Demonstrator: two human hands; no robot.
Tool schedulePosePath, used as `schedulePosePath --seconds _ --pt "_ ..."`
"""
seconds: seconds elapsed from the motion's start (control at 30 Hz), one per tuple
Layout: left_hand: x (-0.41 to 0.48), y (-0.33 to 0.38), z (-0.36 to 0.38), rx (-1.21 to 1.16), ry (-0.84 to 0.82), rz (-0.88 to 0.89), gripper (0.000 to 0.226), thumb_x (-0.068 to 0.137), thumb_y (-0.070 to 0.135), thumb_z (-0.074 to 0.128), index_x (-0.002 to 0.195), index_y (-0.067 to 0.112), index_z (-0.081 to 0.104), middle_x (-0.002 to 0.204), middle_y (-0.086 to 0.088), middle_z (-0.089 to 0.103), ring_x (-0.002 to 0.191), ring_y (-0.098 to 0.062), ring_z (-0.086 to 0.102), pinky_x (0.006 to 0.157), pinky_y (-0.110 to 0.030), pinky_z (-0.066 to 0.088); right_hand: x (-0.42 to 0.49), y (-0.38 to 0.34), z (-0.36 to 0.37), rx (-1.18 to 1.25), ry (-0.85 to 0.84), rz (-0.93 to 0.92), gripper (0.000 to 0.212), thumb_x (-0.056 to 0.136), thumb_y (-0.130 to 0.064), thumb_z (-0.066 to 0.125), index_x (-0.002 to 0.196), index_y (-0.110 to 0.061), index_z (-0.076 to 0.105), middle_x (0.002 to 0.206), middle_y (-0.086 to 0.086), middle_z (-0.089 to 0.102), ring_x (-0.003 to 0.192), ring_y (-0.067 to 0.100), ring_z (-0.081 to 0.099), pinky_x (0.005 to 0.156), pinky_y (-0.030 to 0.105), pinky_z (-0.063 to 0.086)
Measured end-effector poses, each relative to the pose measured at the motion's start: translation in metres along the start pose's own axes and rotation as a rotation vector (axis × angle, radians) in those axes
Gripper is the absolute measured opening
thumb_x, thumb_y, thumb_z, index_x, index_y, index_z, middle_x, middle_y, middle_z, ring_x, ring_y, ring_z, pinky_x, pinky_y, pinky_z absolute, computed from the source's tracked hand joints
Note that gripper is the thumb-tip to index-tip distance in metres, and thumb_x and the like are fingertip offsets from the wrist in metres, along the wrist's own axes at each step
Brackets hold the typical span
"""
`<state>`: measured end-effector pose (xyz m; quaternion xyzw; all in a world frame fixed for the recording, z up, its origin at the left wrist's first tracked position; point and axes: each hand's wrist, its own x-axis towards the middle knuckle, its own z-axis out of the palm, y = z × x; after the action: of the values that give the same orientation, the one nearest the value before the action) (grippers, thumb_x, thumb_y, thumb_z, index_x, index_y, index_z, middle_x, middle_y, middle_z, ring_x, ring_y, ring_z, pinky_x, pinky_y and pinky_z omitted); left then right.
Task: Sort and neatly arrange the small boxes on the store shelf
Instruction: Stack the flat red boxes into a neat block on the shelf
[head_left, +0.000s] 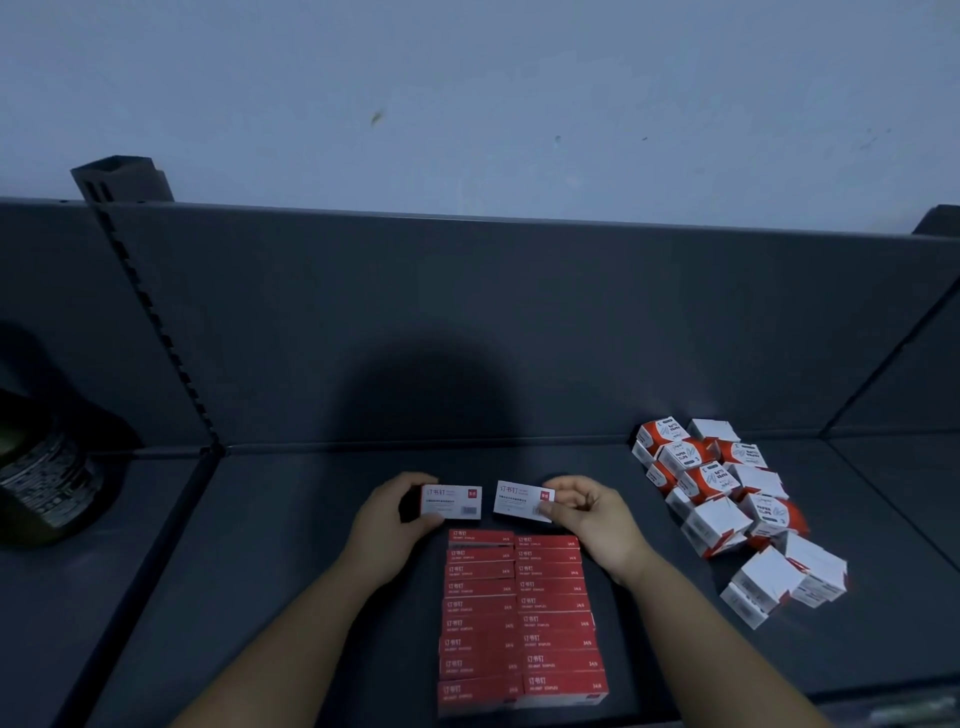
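Fingers of my left hand (395, 519) curl round one staple box (451, 503) at mid-shelf (311, 519). Just right of it, my right hand (597, 514) pinches a second staple box (522, 501). Both are just behind two red rows of staple boxes (519, 618) that reach the front edge. Paper-clip boxes (727, 499) lie heaped toward the right edge.

"订书钉" is printed on the red boxes (553, 621) and on the two white boxes (451, 501) beyond them. "PAPER CLIPS" is printed on the piled boxes (709, 480) at right. Smaller print cannot be read.
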<state>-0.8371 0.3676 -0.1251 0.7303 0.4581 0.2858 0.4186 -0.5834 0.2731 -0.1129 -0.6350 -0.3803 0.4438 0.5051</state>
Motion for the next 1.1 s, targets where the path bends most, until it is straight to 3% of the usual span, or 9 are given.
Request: schedulePosePath --seconds 0.2,0.4,0.73,1.1 --pt "-0.0001 0.0 -0.0027 -0.093 -0.013 -0.057 0.044 0.082 0.015 0.076 0.118 0.035 0.061 0.111 0.021 0.062 0.108 0.009 0.052 0.084 -0.003 0.036 0.0008 0.0013 -0.002 -0.034 -0.01 0.015 0.022 0.082 -0.005 0.078 0.102 -0.007 0.07 0.094 0.01 0.076 0.085 0.026 0.074 0.073 0.034 0.059" --pt "0.0009 -0.0011 -0.0006 -0.051 -0.012 -0.037 0.043 0.082 0.017 0.076 0.117 0.037 0.061 0.112 0.02 0.062 0.112 -0.001 0.053 0.098 -0.019 0.038 0.0022 -0.0002 -0.0023 -0.006 -0.029 0.044 0.023 0.081 -0.003 0.078 0.102 -0.002 0.069 0.095 0.012 0.076 0.086 0.03 0.074 0.076 0.037 0.059" --pt "0.0008 -0.0012 0.003 0.102 -0.03 0.048 0.048 0.083 0.027 0.075 0.128 0.034 0.059 0.118 0.015 0.054 0.119 -0.003 0.04 0.094 -0.011 0.027 0.0037 -0.0006 -0.0006 0.009 -0.041 0.048 0.021 0.082 -0.003 0.076 0.103 -0.002 0.069 0.095 0.012 0.076 0.084 0.025 0.073 0.073 0.034 0.057" --pt "-0.001 -0.0021 0.0001 0.073 -0.044 0.016 0.058 0.085 0.024 0.074 0.137 0.032 0.051 0.121 0.018 0.049 0.127 -0.003 0.036 0.109 -0.02 0.026 0.0031 -0.0013 0.0005 0.001 -0.038 0.054 0.022 0.084 -0.001 0.074 0.105 0.0 0.068 0.095 0.014 0.076 0.08 0.023 0.073 0.069 0.03 0.058"
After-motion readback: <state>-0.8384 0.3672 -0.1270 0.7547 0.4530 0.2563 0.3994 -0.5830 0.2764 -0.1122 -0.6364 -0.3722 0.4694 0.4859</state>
